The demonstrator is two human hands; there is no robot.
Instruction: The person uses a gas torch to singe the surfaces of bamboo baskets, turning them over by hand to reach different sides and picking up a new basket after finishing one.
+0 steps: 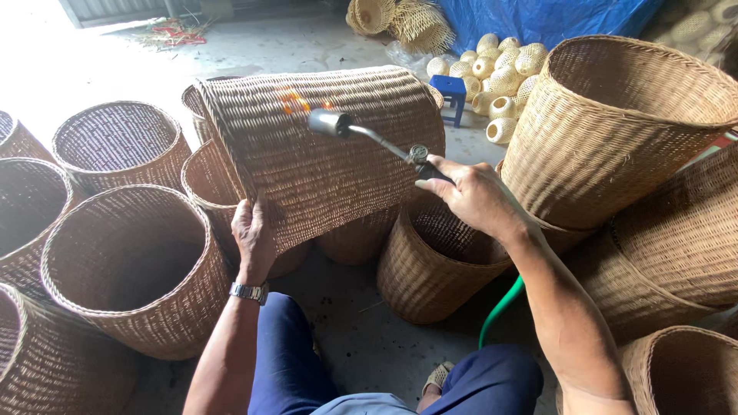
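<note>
Currently we are bracing a long woven basket (323, 146) on its side with the left hand (254, 234), fingers wrapped around its lower rim edge. The basket is lying across the tops of upright baskets (138, 269) standing on the concrete floor (361, 338). The right hand (477, 196) is closed around the grip of a gas torch (369, 137), whose metal nozzle is pointing at the basket's upper side. A small orange flame (296, 100) is licking the weave just beyond the nozzle.

A green hose (500, 307) is running down from the torch, between our knees and the nearest upright basket (430, 269).

Risks, as we are judging them:
- Dwelling in one spot could scorch or ignite the dry weave, since the flame is touching it directly.
- The left hand is gripping the same basket near the heated zone; a slip of the torch toward the rim could burn it.
- Neighbouring baskets are packed close around, so any fire could be spreading quickly.
- The hose is lying near our legs and could snag, jerking the nozzle.
</note>
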